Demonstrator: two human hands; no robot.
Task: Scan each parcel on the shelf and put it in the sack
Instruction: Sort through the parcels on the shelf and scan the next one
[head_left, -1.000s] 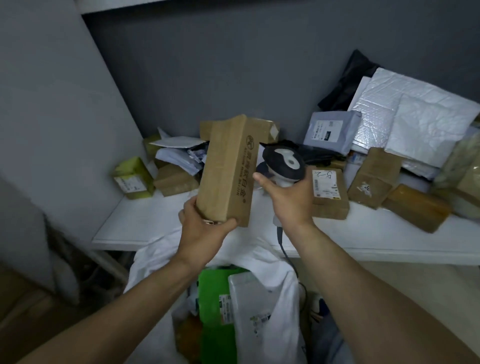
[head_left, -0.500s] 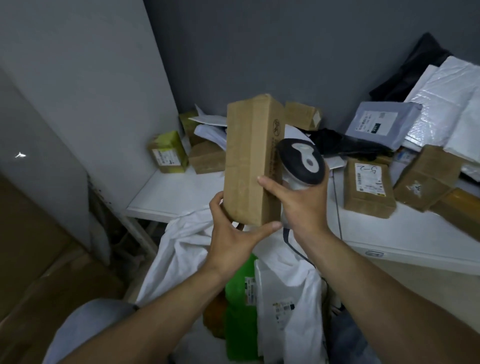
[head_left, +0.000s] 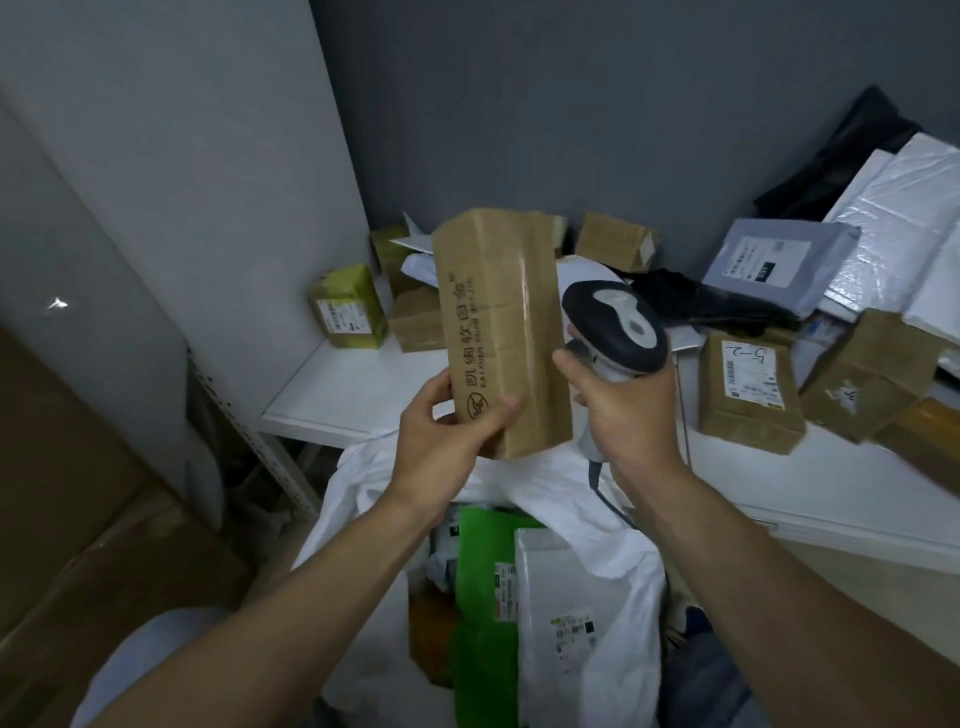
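Left hand grips the upright cardboard parcel; right hand beside it grips the scanner.

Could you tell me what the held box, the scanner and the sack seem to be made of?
The box looks like brown cardboard, matte, with a glossy tape strip. The scanner seems hard moulded plastic, dark with smooth grey inset. The sack is thin white plastic or woven fabric, softly crumpled; I cannot tell which.
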